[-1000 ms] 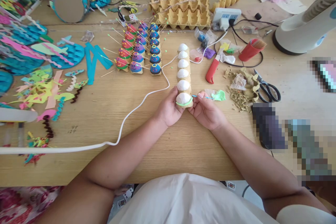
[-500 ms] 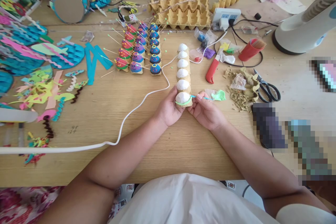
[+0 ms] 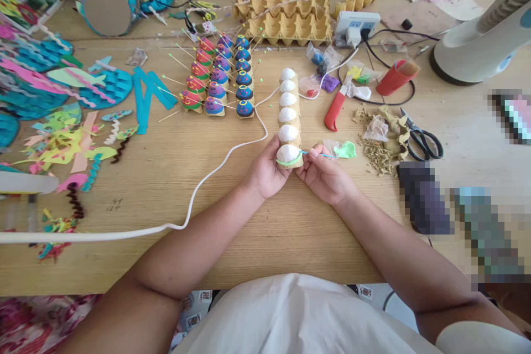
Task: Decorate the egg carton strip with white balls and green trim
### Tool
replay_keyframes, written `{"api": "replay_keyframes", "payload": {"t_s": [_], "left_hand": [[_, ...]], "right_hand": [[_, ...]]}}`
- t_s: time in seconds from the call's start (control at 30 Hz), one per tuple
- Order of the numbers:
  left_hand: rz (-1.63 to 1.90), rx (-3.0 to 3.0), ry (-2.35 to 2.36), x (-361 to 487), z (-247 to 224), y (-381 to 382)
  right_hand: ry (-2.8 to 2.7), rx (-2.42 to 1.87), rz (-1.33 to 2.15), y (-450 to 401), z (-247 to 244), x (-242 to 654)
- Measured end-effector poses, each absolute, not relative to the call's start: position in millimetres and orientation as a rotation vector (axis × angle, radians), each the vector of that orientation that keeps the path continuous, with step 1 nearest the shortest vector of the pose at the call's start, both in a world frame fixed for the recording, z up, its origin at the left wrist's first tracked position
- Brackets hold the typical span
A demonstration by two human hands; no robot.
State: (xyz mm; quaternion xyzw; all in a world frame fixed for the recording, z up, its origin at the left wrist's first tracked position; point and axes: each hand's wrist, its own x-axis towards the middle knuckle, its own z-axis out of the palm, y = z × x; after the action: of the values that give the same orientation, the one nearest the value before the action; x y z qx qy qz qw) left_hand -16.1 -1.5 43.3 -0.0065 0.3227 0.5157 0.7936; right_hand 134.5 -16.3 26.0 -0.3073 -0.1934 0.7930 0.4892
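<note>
Wood-grained surface (image 3: 249, 254): at centre, the left hand (image 3: 267, 171) grips the near end of a rough pulp strip (image 3: 296, 128) bearing white domes (image 3: 287, 115), the nearest edged by a green band (image 3: 290, 162); the right hand (image 3: 326, 174) pinches a slender blue stick (image 3: 306, 152).

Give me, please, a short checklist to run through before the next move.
1. Left hand supports the carton strip: ok.
2. Right hand pinches the thin blue tool: ok.
3. Green band edges the nearest white dome: ok.
4. Tool touches the dome: cannot tell.
5. White cable clear of the strip: not ok, it passes behind or under.
6. Scissors away from both hands: ok.
</note>
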Motion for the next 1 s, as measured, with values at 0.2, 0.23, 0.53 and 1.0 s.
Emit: {"api": "replay_keyframes", "payload": {"t_s": [0.2,0.23,0.53,1.0], "left_hand": [[1.094,-0.031,0.717,-15.9,44.8,-1.1],[1.093,-0.027,0.719,-15.9,44.8,-1.1],[1.098,-0.004,0.686,-16.1,45.6,-2.6],[1.101,-0.033,0.685,-17.5,42.5,-2.0]], "right_hand": [[-0.472,-0.754,1.936,-15.8,25.2,134.7],[-0.473,-0.756,1.934,-15.9,25.1,134.7],[-0.507,-0.780,1.923,-16.7,24.3,133.6],[-0.449,-0.721,1.913,-16.9,25.5,134.0]]}}
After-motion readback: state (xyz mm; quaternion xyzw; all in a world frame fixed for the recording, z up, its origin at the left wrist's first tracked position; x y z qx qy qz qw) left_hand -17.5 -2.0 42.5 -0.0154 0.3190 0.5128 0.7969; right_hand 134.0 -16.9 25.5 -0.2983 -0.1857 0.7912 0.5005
